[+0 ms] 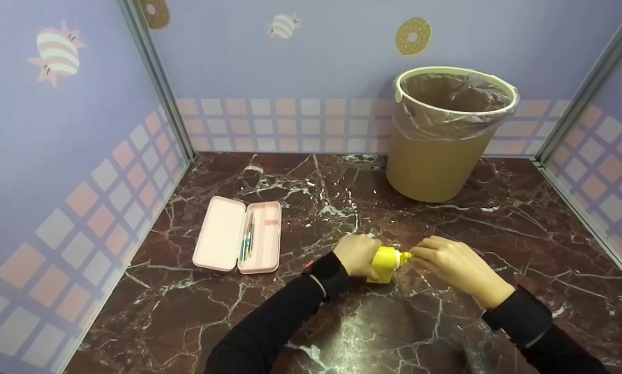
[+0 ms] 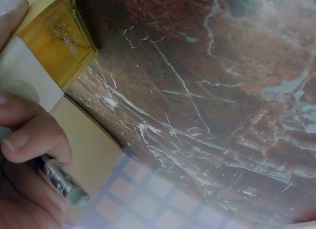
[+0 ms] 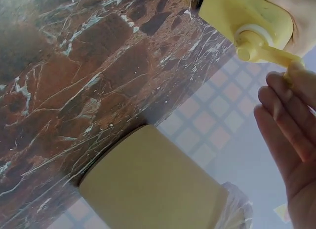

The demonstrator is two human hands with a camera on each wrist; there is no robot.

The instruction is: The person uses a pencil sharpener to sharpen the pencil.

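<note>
A yellow pencil sharpener (image 1: 384, 265) with a crank lies between my two hands above the dark marbled table. My left hand (image 1: 357, 255) grips its body from the left. In the left wrist view, a pencil (image 2: 61, 182) with an eraser end juts from under those curled fingers, near the sharpener's white face. Beside that face is the see-through amber drawer (image 2: 64, 41), with some shavings inside. My right hand (image 1: 454, 259) pinches the end of the yellow crank (image 3: 274, 55) between thumb and fingers. The pencil's tip is hidden.
An open pink pencil case (image 1: 267, 244) holding several slim pencils (image 1: 247, 241) lies to the left. At the back right, a beige waste bin (image 1: 430, 161) with a clear liner stands near the patterned wall (image 1: 300, 62). Pale specks dot the marbled table (image 1: 212, 317).
</note>
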